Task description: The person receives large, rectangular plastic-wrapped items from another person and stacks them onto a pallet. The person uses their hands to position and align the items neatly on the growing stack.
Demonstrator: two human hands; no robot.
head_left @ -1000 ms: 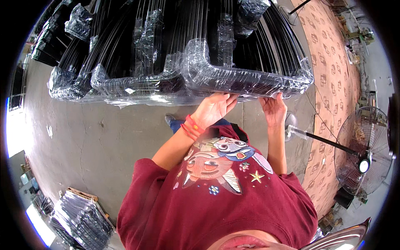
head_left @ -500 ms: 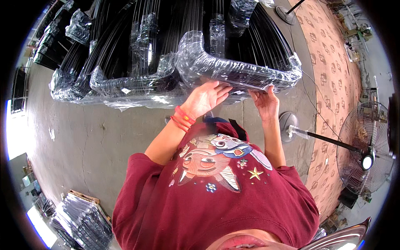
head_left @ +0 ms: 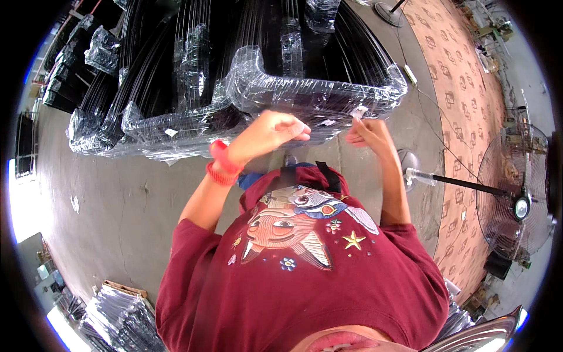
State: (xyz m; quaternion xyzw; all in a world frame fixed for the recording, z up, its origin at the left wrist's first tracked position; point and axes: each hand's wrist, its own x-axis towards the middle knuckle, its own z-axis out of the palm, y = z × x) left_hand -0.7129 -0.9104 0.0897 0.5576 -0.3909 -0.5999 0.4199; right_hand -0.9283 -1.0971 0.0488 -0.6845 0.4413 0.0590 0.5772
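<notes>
A long bundle of black frames in clear plastic wrap (head_left: 316, 94) lies across the top of a stack of similar wrapped bundles (head_left: 176, 123) in front of me. My left hand (head_left: 271, 132), with red bands on its wrist, is curled into a loose fist just before the bundle's near edge. My right hand (head_left: 367, 134) is raised beside it. Its fingertips are close to a small white tag (head_left: 358, 111) on the wrap, and I cannot tell whether they pinch it. I am wearing a maroon shirt with a printed picture.
More wrapped black bundles (head_left: 94, 53) stand at the far left and another pile (head_left: 117, 320) lies on the grey concrete floor at the lower left. A standing fan (head_left: 516, 199) and a patterned carpet (head_left: 463, 100) are on the right, with a second fan base (head_left: 390, 9) far off.
The top bundle has moved away from me onto the stack. Both hands, which were flat against its near edge, have come back from it and my left hand has curled.
</notes>
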